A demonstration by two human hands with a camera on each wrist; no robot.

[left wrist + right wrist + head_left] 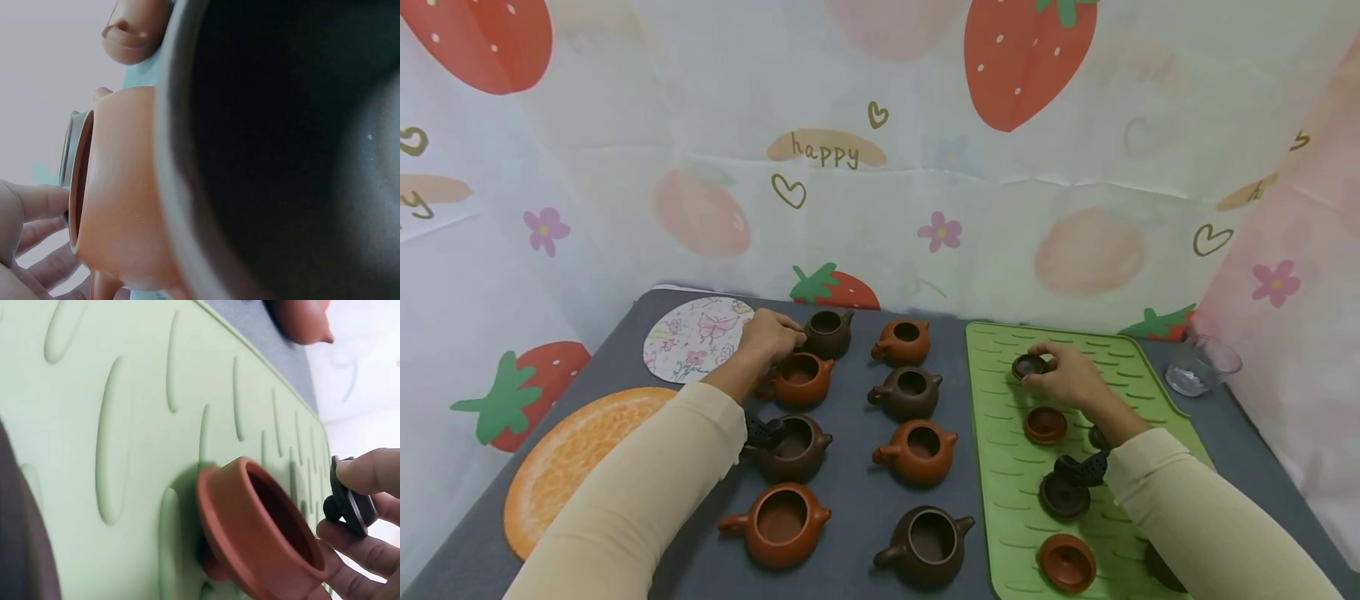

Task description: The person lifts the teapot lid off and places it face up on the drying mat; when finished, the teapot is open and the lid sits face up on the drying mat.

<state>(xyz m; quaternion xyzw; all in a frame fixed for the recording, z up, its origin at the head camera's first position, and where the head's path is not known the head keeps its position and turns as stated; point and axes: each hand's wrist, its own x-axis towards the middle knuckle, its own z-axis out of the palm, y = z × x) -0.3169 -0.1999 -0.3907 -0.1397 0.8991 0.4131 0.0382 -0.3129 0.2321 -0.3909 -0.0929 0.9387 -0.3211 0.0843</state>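
At the back of the left column, my left hand (767, 335) pinches the handle side of a dark brown teapot (828, 334), which stands lidless on the grey cloth. The handle itself is hidden by the fingers. Just in front of that hand is an orange-brown teapot (801, 380); in the left wrist view its body (128, 187) covers most of the dark one. Over the far part of the green mat (1000, 467), my right hand (1066, 379) holds a small dark lid (1028, 367) between thumb and fingers. The right wrist view shows the lid (351, 503) tilted, knob toward the mat.
Several other lidless teapots stand in two columns, among them an orange-brown one (781, 527). More lids, such as a reddish one (1045, 425), lie upturned on the mat. A flowered round mat (688, 337) and an orange-slice mat (591, 450) lie left. A glass cup (1201, 367) stands right.
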